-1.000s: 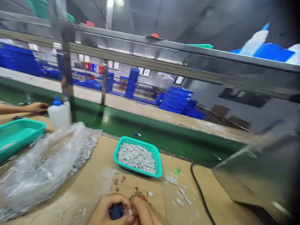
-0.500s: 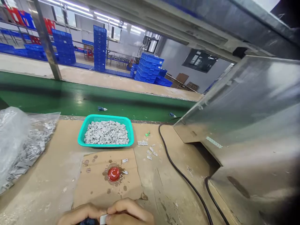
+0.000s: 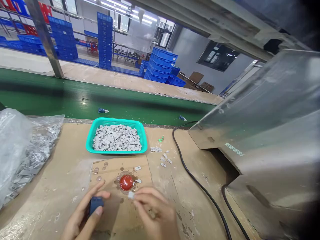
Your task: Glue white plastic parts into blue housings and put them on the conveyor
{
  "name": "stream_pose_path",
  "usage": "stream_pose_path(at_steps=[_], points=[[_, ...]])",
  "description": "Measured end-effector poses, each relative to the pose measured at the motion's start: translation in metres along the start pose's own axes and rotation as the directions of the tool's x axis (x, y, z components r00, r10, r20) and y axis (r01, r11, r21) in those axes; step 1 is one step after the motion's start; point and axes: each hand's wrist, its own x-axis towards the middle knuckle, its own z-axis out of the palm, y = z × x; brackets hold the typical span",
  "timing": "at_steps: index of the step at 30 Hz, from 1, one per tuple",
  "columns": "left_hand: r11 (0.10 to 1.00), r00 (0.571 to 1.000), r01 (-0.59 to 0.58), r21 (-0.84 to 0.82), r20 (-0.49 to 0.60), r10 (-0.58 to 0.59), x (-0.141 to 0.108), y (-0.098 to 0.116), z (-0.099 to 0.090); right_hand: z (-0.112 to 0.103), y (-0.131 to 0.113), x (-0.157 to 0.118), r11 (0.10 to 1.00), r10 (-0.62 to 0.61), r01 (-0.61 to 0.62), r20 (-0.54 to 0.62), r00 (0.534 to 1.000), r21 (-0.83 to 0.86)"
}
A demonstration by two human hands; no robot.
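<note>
My left hand [image 3: 82,213] grips a small dark blue block [image 3: 96,205] between thumb and fingers, low on a cardboard sheet [image 3: 110,176]. My right hand [image 3: 156,210] pinches a small white piece [image 3: 130,195] at its fingertips, just below a glossy red blob [image 3: 126,182] sitting in a brown stain. A teal plastic basket [image 3: 116,136] heaped with grey-white flat pieces [image 3: 116,138] stands beyond the sheet. The white piece and the red blob are very close, but I cannot tell whether they touch.
A clear plastic bag [image 3: 27,156] of grey pieces lies on the left. Several loose pieces [image 3: 161,156] lie right of the sheet, beside a black cable [image 3: 197,176]. A green conveyor belt [image 3: 75,98] runs behind the bench, and a steel panel [image 3: 260,123] stands at right.
My view has swung from the left towards the bench. My hands, together earlier, have drawn apart; the white piece has left the blue block and moved up near the red blob.
</note>
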Motion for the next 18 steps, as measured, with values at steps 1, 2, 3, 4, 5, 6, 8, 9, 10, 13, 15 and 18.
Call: stream_pose_path(at_steps=[1,2,3,4,5,6,8,9,10,13,15,18], points=[[1.000,1.000,0.010,-0.011,-0.009,-0.010,0.001,0.001,-0.002,-0.003,0.003,0.004,0.999,0.023,-0.023,-0.027,0.999,-0.022],[1.000,1.000,0.017,-0.024,-0.013,-0.017,0.002,0.002,-0.003,-0.004,0.006,0.008,0.998,0.040,-0.042,-0.045,0.998,-0.044],[0.999,1.000,0.018,-0.045,-0.013,-0.019,0.003,0.004,-0.003,-0.005,0.008,0.012,0.996,0.049,-0.052,-0.050,0.998,-0.066],[0.997,1.000,0.013,-0.075,-0.010,-0.014,0.003,0.006,-0.003,-0.005,0.009,0.015,0.995,0.044,-0.048,-0.046,0.998,-0.089],[0.994,1.000,0.009,-0.108,-0.008,-0.010,0.003,0.008,-0.003,-0.003,0.009,0.017,0.993,0.027,-0.031,-0.032,0.999,-0.110],[0.990,1.000,0.010,-0.141,-0.004,-0.011,0.003,0.010,-0.002,-0.001,0.008,0.020,0.992,0.006,-0.008,-0.019,1.000,-0.129],[0.983,1.000,0.009,-0.182,0.004,-0.009,0.003,0.014,-0.001,0.003,0.006,0.023,0.986,-0.040,0.039,-0.004,0.999,-0.159],[0.983,1.000,-0.007,-0.181,0.005,0.008,0.003,0.014,-0.001,0.005,0.005,0.025,0.983,-0.061,0.060,0.001,0.998,-0.174],[0.986,0.999,-0.034,-0.162,0.004,0.036,0.004,0.015,-0.001,0.007,0.004,0.026,0.979,-0.074,0.074,0.007,0.997,-0.188],[0.992,0.992,-0.123,-0.035,0.032,0.124,0.006,0.014,-0.005,0.009,0.004,0.026,0.970,-0.098,0.098,0.013,0.995,-0.222],[0.989,0.988,-0.141,0.043,0.073,0.138,0.006,0.012,-0.008,0.010,0.005,0.026,0.966,-0.108,0.106,0.004,0.994,-0.237],[0.994,0.996,-0.091,0.054,0.013,0.091,0.005,0.013,-0.009,0.012,0.007,0.025,0.962,-0.112,0.106,-0.009,0.994,-0.251]])
